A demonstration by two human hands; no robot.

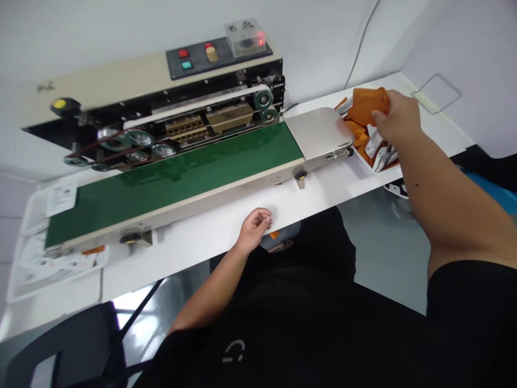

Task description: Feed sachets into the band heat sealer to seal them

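Note:
My right hand pinches an orange packet between thumb and fingers, just above a white tray full of orange and white packets. My left hand rests at the front edge of the white table, its fingers curled in; whether anything is in them is hidden. A band sealing machine with a green conveyor belt stands before me. Its bare metal plate lies at the belt's right end, beside the tray.
A second white tray at the belt's left end holds several white packets. The machine's control panel has coloured buttons and a clear cover with a red light. A dark chair stands at lower left. A cable hangs along the wall.

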